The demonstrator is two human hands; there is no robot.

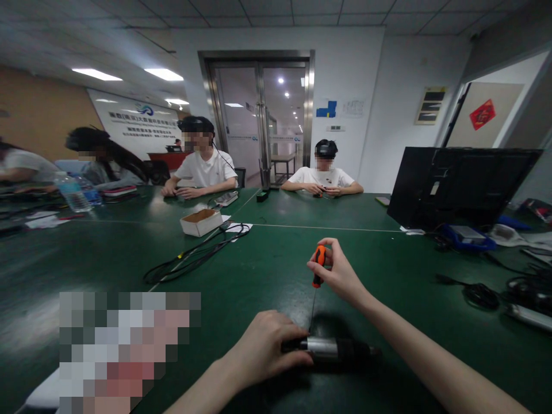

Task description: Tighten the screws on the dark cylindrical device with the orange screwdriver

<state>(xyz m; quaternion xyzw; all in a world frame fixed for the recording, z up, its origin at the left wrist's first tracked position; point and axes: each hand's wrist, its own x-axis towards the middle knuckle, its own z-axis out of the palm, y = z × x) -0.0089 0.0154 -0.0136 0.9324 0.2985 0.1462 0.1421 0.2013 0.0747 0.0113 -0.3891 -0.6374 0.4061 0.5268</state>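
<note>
My left hand (263, 345) clamped the dark cylinder (332, 349) lying crosswise on the green table (129, 253), while my right hand (340, 273) pinched the screwdriver (318, 265) upright (tip down) directly above it.

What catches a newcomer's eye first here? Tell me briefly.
The right hand holds an orange-handled screwdriver upright, tip down on a dark cylindrical device that the left hand steadies on the green table. A black monitor stands at the right.
</note>
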